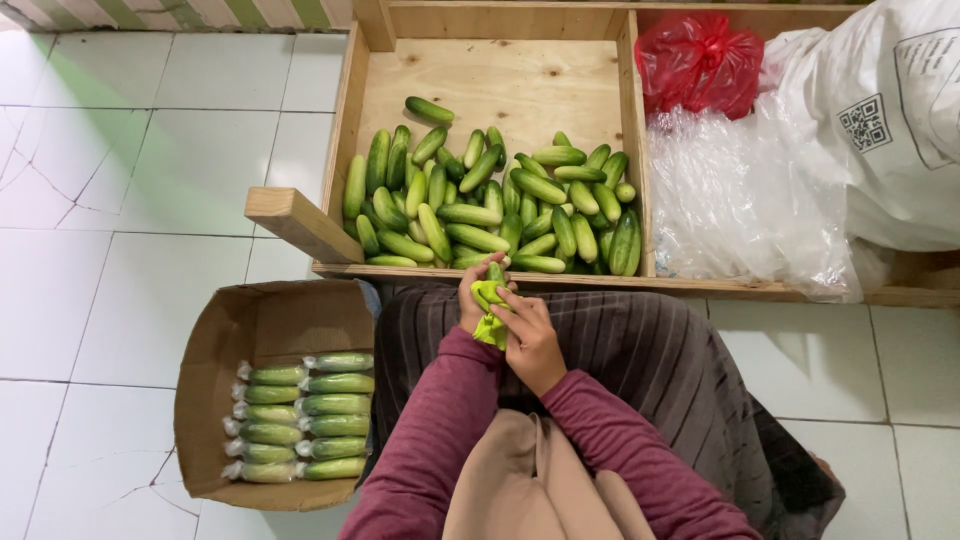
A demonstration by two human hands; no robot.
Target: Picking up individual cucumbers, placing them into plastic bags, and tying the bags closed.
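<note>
**Cucumber held upright between both hands, cloth around its lower end**

The cucumber [495, 272] sits right at the person's lap edge, just in front of the wooden crate [345, 120], with its long axis running roughly away from the body: the dark tip points toward the pile of loose cucumbers [490, 205], the lower end is buried in a yellow-green cloth [488, 312].

The left hand [472, 295] is closed around the cucumber from the left side, fingers [492, 262] curled over near the tip. The right hand [532, 345] lies just below and to the right, its fingers pinched together on the cloth (how much of the cucumber lies under them cannot be told). The two hands touch; the left is the nearer to the exposed tip, the right to the wrapped end.

To the left on the tiled floor stands a cardboard box [205, 370] with plastic-wrapped cucumbers [305, 415] laid crosswise in two columns.
</note>
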